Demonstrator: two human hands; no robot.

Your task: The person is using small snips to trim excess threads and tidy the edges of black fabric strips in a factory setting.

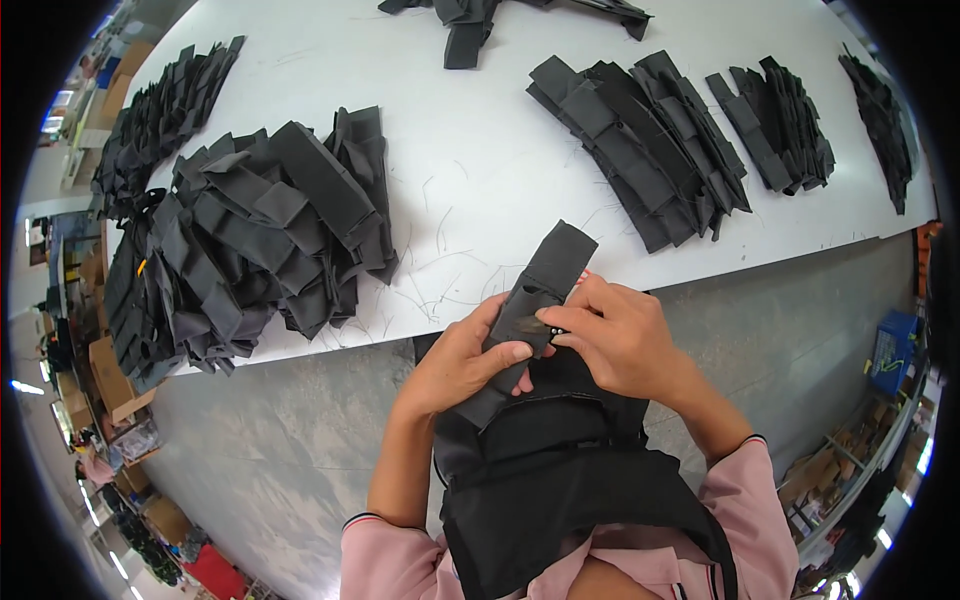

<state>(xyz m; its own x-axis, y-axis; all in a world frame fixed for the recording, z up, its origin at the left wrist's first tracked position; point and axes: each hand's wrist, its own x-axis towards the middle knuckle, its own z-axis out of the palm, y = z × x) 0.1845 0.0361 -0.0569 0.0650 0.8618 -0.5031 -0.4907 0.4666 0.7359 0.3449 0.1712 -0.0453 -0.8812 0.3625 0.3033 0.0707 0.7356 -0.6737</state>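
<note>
In front of me, just off the table's near edge, my left hand (462, 360) grips a long black fabric strip (562, 256) with its thumb pressed on top. The strip slants up to the right and appears to have a folded or sewn pocket-like section in its middle. My right hand (628, 335) is closed at the strip's right side, thumb and forefinger pinched near that section. A small dark, glinting item shows between its fingers, too small to name. Behind the strip, a large pile of similar black fabric pieces (255, 220) lies to the left.
More stacks of black pieces lie on the white table (450, 180): a wide stack (640, 150) at right, a smaller stack (780, 125) beyond it, and others at the edges. Loose threads are scattered across the tabletop. A blue crate (890, 350) stands at far right.
</note>
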